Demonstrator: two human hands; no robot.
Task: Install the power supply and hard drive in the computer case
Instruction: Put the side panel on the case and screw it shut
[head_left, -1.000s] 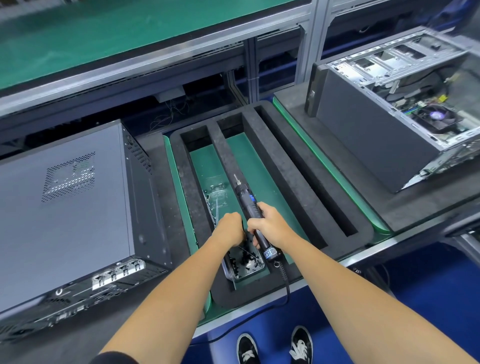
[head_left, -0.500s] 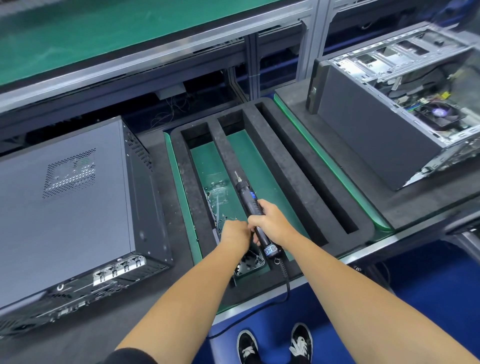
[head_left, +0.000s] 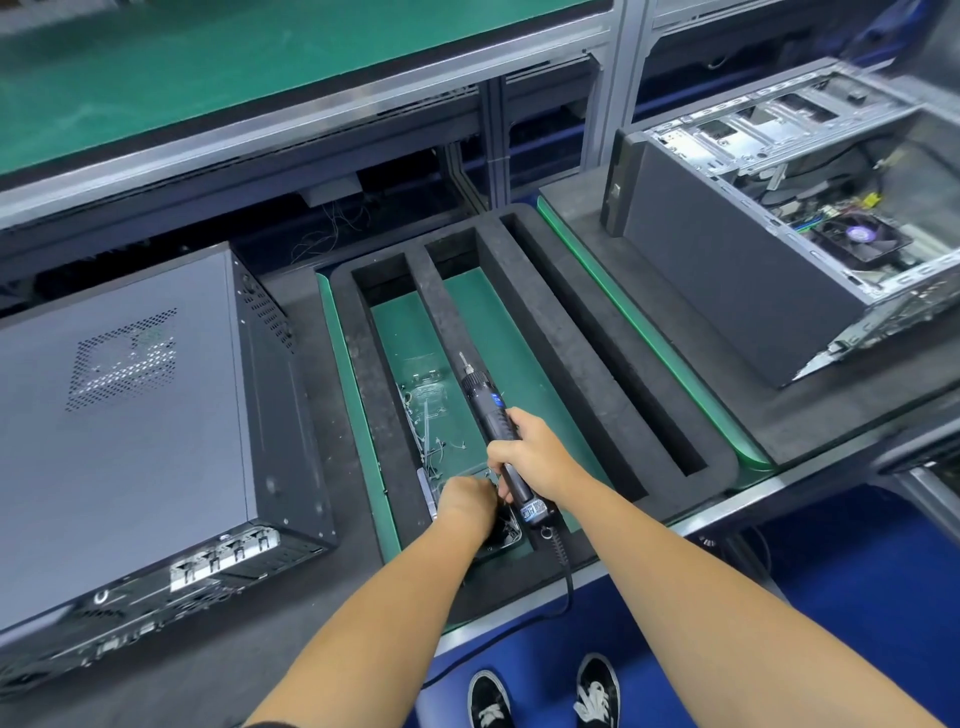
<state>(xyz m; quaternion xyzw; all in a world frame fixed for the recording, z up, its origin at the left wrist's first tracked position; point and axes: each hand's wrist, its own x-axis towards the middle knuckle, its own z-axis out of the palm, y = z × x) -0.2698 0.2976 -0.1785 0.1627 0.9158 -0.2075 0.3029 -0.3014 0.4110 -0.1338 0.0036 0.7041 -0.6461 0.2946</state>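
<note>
Right hand (head_left: 537, 460): grips black corded electric screwdriver (head_left: 496, 434).
Left hand (head_left: 467, 501): fingers hidden (reaching into small clear screw tray (head_left: 506, 535)).
Progress: open grey metal computer case (head_left: 810, 208), far right, awaits fastening.

— What is held in the right hand (head_left: 537, 457)?

— A black electric screwdriver (head_left: 498, 441) is gripped around its body, its bit pointed away over the foam tray (head_left: 566, 332); a coiled cord (head_left: 561, 556) is seen trailing from its near end.

— And the left hand (head_left: 467, 501)?

— It is lowered, fingers curled downward, into a small clear box (head_left: 506, 535) in the tray's left slot; whether anything is pinched cannot be told.

— What is set on either side?

— A closed computer case (head_left: 130, 431) is laid to the left, and an open computer case (head_left: 789, 218) is stood to the right.
</note>
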